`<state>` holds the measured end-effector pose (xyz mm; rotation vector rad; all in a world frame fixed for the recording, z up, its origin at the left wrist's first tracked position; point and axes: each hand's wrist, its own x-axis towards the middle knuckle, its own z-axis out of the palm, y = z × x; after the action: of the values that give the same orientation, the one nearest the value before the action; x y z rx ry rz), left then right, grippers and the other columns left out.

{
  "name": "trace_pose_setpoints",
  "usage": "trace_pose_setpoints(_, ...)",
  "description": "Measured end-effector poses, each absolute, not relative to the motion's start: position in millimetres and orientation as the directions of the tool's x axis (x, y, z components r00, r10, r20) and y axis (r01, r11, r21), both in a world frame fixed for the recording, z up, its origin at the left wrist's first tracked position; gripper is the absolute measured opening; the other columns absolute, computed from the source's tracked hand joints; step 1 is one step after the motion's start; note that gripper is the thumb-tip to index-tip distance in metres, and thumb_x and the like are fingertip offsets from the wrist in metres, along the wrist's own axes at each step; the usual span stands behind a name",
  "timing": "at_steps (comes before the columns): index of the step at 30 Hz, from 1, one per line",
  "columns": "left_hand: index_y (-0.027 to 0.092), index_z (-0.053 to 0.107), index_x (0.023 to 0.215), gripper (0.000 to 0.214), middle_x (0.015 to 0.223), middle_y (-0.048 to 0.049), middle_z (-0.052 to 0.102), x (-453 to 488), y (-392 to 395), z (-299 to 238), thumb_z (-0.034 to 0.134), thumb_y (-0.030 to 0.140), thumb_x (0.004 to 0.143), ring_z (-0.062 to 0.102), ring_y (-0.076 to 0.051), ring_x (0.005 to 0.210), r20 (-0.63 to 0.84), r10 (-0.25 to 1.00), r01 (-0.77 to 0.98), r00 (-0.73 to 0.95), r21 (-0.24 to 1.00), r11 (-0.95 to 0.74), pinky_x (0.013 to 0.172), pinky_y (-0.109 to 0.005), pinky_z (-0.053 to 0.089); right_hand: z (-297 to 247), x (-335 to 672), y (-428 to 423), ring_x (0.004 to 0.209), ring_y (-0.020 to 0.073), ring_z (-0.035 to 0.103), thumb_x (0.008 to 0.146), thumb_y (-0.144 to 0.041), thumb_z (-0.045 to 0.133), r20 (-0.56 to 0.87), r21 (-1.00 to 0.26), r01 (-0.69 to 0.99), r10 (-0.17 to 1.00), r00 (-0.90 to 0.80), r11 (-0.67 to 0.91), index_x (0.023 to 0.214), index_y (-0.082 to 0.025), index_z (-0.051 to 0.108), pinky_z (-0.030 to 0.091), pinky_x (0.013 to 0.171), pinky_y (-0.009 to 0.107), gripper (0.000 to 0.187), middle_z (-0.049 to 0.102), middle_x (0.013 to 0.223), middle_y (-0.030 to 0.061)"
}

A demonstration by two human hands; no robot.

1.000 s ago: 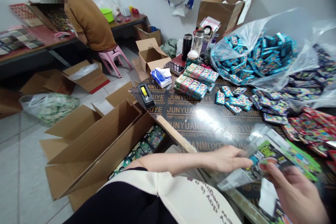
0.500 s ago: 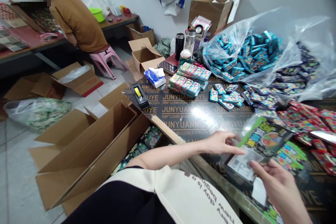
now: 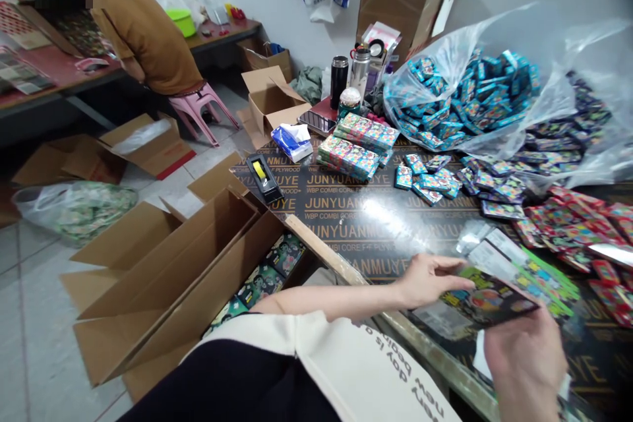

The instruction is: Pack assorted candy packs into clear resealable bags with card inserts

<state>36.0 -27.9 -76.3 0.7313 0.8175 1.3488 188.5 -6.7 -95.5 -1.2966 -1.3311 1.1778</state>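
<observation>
Both of my hands hold one dark printed packet in a clear sleeve [image 3: 487, 300] just above the table's near edge. My left hand [image 3: 428, 279] pinches its left end, fingers closed on it. My right hand [image 3: 527, 359] grips its right side from below, back of the hand toward me. Under the packet lies a stack of green-edged packets [image 3: 539, 270] on the dark plywood table [image 3: 376, 221]. An open long cardboard box [image 3: 198, 264] with several packets inside stands left of my arm.
Red packs [image 3: 583, 224], loose blue packs [image 3: 428, 178] and clear bags full of blue and dark packs [image 3: 475, 102] cover the table's right and back. Colourful stacks [image 3: 356, 148], flasks and a tape dispenser [image 3: 264, 178] sit further left. A person in brown sits on a pink stool [image 3: 198, 109].
The packet has tipped from an upright tilt to nearly flat and low. My right hand turned over beneath it; my left hand stayed at its left end.
</observation>
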Motion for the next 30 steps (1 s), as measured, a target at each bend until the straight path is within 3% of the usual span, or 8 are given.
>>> trace_pose_setpoints(3,0.008,0.067,0.099,0.059,0.100,-0.0135,0.067,44,-33,-72,0.074,0.047,0.055,0.061,-0.024,0.090,-0.192,0.981,-0.658,0.023,0.736,0.159,0.091,-0.040,0.041,-82,178,-11,0.091,0.0239,0.061,0.075,-0.039,0.050,-0.120,-0.967,-0.247,0.973,0.195,-0.070,0.091,-0.027,0.064,0.050,0.078,0.043,0.024,0.067,0.083,0.0013)
trace_pose_setpoints(6,0.006,0.070,0.090,0.051,0.090,-0.0148,0.069,50,-34,-68,0.073,0.045,0.057,0.063,-0.024,0.082,-0.262,0.964,-0.754,0.040,0.626,0.201,0.087,-0.041,0.043,-68,170,-17,0.078,0.0168,0.063,0.078,-0.040,0.052,-0.208,-0.903,-0.418,0.951,0.229,-0.097,0.080,-0.024,0.066,0.051,0.075,0.034,0.021,0.067,0.073,-0.0011)
trace_pose_setpoints(13,0.011,0.069,0.062,0.011,0.065,-0.0033,0.067,35,-13,-55,0.061,0.018,0.058,0.060,-0.015,0.065,-0.284,0.953,-0.712,0.109,0.647,0.274,0.076,-0.031,0.046,-75,175,-13,0.061,0.0143,0.061,0.064,-0.026,0.061,-0.324,-0.874,-0.422,0.936,0.140,-0.239,0.071,-0.017,0.066,0.050,0.059,0.028,0.012,0.066,0.067,-0.0004)
trace_pose_setpoints(18,0.014,0.068,0.091,0.033,0.081,-0.0053,0.070,10,1,-40,0.062,0.010,0.058,0.062,-0.014,0.074,-0.313,0.932,-0.435,0.185,0.824,0.363,0.069,-0.025,0.044,-67,175,-12,0.067,0.0166,0.062,0.069,-0.038,0.063,-0.319,-0.877,-0.387,0.947,0.023,-0.286,0.079,-0.017,0.068,0.049,0.062,0.029,0.024,0.068,0.073,0.0027)
trace_pose_setpoints(22,0.016,0.063,0.101,0.035,0.091,-0.0085,0.069,10,7,-41,0.064,0.019,0.066,0.063,-0.017,0.083,-0.308,0.916,-0.410,0.258,0.823,0.392,0.071,-0.027,0.046,-55,175,-3,0.073,0.0161,0.062,0.068,-0.032,0.064,-0.252,-0.891,-0.395,0.967,0.024,-0.223,0.071,-0.017,0.069,0.049,0.066,0.026,0.016,0.069,0.074,0.0034)
trace_pose_setpoints(25,0.017,0.065,0.099,0.031,0.092,-0.0081,0.070,15,0,-38,0.066,0.022,0.068,0.064,-0.017,0.084,-0.188,0.967,-0.303,0.173,0.924,0.234,0.077,-0.030,0.047,-45,183,1,0.071,0.0161,0.063,0.068,-0.026,0.065,-0.160,-0.947,-0.286,0.987,0.011,-0.150,0.073,-0.018,0.067,0.049,0.064,0.025,0.011,0.070,0.075,0.0033)
trace_pose_setpoints(27,0.017,0.069,0.089,0.022,0.089,-0.0077,0.070,16,-6,-32,0.067,0.023,0.068,0.064,-0.018,0.084,0.000,0.992,-0.085,0.123,0.996,0.011,0.081,-0.031,0.046,-40,192,2,0.073,0.0171,0.064,0.069,-0.026,0.065,-0.036,-0.986,-0.160,0.999,-0.010,-0.037,0.078,-0.018,0.068,0.049,0.067,0.028,0.013,0.070,0.079,0.0037)
trace_pose_setpoints(30,0.017,0.072,0.078,0.014,0.088,-0.0075,0.071,14,-10,-22,0.069,0.024,0.067,0.064,-0.019,0.084,0.246,0.952,0.213,0.182,0.935,-0.283,0.082,-0.030,0.046,-35,205,1,0.082,0.0195,0.064,0.074,-0.031,0.062,0.134,-0.991,0.009,0.985,-0.110,0.136,0.084,-0.021,0.070,0.049,0.078,0.034,0.017,0.070,0.087,0.0047)
